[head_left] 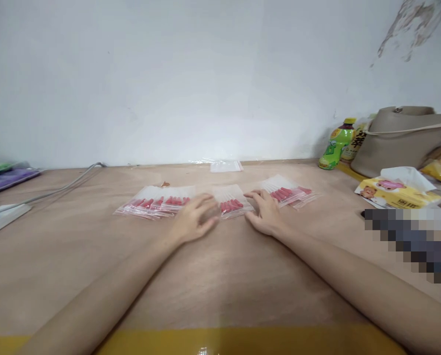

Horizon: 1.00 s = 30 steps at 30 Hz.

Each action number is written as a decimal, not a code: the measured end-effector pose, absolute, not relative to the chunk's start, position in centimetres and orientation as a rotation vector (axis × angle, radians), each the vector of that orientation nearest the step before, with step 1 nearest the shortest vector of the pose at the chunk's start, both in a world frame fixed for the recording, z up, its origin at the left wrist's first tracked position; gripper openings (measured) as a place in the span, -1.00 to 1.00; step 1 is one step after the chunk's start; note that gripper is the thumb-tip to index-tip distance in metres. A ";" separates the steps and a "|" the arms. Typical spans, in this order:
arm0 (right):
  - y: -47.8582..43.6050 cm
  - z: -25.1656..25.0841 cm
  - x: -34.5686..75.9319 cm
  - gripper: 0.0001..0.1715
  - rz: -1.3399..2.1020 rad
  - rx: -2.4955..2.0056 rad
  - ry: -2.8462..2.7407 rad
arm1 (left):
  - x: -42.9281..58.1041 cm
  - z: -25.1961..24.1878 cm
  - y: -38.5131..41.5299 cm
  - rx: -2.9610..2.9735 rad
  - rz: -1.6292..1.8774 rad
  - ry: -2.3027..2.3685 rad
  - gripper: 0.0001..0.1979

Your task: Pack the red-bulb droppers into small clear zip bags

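Between my two hands a clear plastic bag [229,193] lies flat on the table, with several thin items with red ends inside. My left hand [196,218] is at its left side, fingers apart and slightly blurred, holding nothing. At its right side my right hand [265,212] has its fingers spread, the index fingertip near the bag's edge; I cannot tell if it touches. Left of my left hand is an overlapping group of similar bags [146,201]. More such bags [281,187] lie fanned out just beyond my right hand.
By the wall lies a small plastic bag [225,166]. To the right stand a green drink bottle [334,145], a grey-beige bag [390,138] and a yellow tissue pack [397,190]. A grey cable [65,186], a white power strip [6,219] and a purple packet [11,181] are at left.
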State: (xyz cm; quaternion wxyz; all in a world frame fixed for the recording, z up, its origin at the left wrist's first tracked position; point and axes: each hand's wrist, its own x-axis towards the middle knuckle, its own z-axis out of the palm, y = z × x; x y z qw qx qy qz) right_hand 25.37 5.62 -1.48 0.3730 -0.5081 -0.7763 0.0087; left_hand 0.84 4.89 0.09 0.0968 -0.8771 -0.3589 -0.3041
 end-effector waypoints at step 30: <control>8.1 -2.3 25.4 -0.73 -0.488 -0.871 -2.307 | 6.0 -2.4 7.9 -2.603 -1.097 -0.824 -0.85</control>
